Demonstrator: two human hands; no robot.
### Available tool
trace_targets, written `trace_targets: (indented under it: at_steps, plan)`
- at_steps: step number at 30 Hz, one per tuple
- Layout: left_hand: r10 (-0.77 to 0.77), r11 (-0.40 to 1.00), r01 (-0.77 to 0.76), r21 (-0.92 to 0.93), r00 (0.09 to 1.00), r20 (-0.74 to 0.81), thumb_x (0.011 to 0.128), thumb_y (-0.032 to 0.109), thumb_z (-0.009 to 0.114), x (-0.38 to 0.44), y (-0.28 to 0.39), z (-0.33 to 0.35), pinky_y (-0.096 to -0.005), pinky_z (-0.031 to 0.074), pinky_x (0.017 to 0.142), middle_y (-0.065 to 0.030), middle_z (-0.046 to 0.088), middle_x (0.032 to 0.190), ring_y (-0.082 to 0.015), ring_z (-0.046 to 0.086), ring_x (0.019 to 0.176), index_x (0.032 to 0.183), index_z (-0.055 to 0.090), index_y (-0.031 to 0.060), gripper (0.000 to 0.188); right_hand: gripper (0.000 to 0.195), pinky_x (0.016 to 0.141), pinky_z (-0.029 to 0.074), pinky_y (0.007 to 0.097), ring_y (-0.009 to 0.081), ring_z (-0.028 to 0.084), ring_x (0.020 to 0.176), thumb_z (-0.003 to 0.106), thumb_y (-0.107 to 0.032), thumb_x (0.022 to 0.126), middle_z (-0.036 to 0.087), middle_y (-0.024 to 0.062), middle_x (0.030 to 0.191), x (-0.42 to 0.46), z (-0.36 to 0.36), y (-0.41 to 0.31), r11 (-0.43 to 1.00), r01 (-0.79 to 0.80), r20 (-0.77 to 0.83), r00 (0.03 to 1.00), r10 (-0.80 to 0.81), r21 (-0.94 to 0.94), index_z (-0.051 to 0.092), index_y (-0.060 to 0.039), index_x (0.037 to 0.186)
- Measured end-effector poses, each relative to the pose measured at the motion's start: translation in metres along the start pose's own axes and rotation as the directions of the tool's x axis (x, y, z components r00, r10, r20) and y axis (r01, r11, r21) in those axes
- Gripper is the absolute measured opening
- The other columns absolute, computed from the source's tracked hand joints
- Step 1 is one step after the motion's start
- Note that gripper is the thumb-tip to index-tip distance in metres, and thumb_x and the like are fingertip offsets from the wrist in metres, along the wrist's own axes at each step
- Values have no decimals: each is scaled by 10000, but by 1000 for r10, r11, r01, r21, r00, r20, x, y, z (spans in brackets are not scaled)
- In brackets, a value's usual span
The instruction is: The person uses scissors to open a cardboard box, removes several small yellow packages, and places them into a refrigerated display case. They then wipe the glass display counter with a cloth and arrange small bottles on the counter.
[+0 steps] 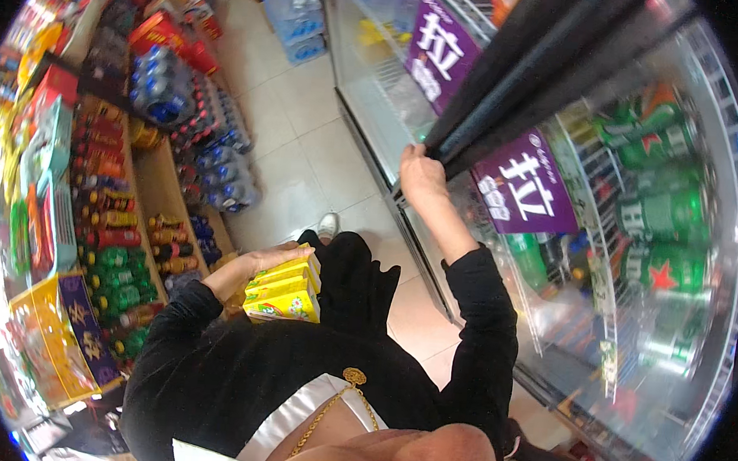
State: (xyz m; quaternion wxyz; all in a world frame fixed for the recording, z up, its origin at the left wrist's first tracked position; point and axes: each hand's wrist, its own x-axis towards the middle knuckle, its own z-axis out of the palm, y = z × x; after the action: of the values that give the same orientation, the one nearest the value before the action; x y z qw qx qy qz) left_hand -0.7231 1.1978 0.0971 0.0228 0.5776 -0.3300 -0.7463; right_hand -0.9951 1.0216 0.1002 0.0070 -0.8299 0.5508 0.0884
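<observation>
My left hand (262, 264) holds several small yellow drink cartons (284, 295) in a row against my black clothing. Their sides bear printed flowers, and part of this hand is hidden behind them. On the other side, my right hand (424, 175) has its fingers curled around the black frame (484, 90) of a glass refrigerator door. Purple stickers with white writing, one near sticker (528, 184) and one far sticker (441, 51), sit on the glass on either side of that frame. Green beer cans (666, 208) are visible on a wire shelf at the right.
Wooden shelves (153, 168) with rows of bottled drinks line the left side. Shrink-wrapped bottle packs (227, 177) stand by the shelf foot. Large clear water bottles (295, 13) are at the far end of the tiled floor (294, 104). A metal sill (375, 150) borders the refrigerator.
</observation>
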Motion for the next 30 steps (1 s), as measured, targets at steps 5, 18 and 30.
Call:
trace_targets:
  at_steps: [5,18,30]
  plan:
    - [38,992,-38,-119,999,-8,754,751,533,-12,-37,-11,-331,485,777,-93,581,1003,-176,580,909,1207,463,10,872,344,771,542,377,292,657,942,641,-243,827,643,225,1030,27,7,-3,1000,-25,198,980,26,-4,620,28,1038]
    - [72,987,-80,-141,995,-64,787,734,501,-48,-67,-85,-341,477,810,-118,570,1048,-196,573,955,1275,407,-7,892,589,863,516,394,354,606,1031,702,-387,804,345,219,1360,23,-9,-41,858,-492,347,839,420,149,549,40,1179]
    - [65,974,-71,-214,997,-37,831,676,511,-51,-54,-115,-301,472,776,-71,573,986,-159,564,901,1243,446,22,776,401,701,540,386,330,653,785,623,-265,845,528,262,1132,0,32,-144,943,-215,190,967,170,255,548,38,1096]
